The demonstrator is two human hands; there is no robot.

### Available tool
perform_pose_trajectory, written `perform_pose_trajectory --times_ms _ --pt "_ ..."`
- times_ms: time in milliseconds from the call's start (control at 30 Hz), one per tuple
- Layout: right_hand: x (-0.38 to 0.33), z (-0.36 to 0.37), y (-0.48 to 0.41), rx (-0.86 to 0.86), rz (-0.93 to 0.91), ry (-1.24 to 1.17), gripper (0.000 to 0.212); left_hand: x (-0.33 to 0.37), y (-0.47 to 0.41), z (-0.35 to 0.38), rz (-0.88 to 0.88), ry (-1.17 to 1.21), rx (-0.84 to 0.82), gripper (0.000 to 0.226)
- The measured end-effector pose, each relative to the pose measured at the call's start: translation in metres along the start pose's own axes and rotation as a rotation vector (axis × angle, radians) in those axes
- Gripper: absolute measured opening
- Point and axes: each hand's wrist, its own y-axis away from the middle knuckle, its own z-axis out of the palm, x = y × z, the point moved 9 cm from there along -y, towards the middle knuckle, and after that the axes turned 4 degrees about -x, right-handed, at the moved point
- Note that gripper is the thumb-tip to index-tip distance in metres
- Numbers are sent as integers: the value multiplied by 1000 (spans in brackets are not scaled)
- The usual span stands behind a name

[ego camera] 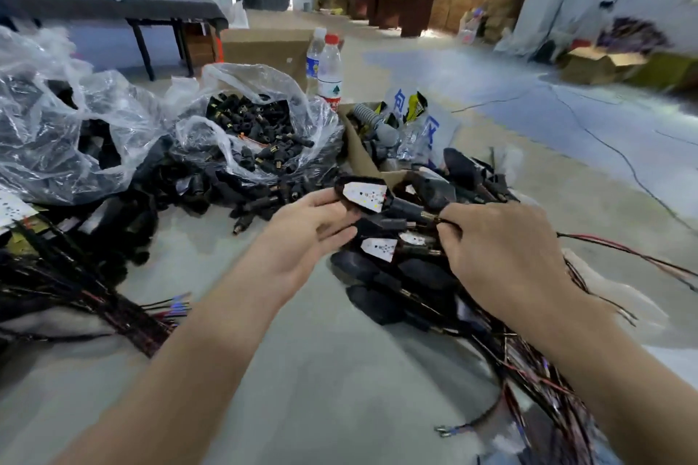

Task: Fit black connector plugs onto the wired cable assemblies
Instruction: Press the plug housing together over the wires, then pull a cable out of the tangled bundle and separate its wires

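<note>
Now left hand (313, 225) pinches cable assembly (364, 196); right hand (498, 249) grips its wire end (433, 217).

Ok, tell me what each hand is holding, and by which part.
Both hold one assembly. The left hand pinches its white-faced head and the right hand pinches the brass-tipped stem end.

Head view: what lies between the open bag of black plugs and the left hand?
Loose black plugs, spilled on the floor, lie between the plug bag and the left hand, which pinches a white-faced cable assembly. The head view shows it.
</note>
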Motion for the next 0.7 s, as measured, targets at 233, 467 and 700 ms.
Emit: perform_pose_trajectory --times_ms 233,467,700 --pt "21 46 23 24 99 -247 22 -19 -5 24 101 -422 95 61" --pt "-47 43 30 179 -131 -406 35 0 22 10 253 -804 199 54" --pt "-163 67 25 -6 -289 -690 38 20 47 -44 329 -1117 295 38"
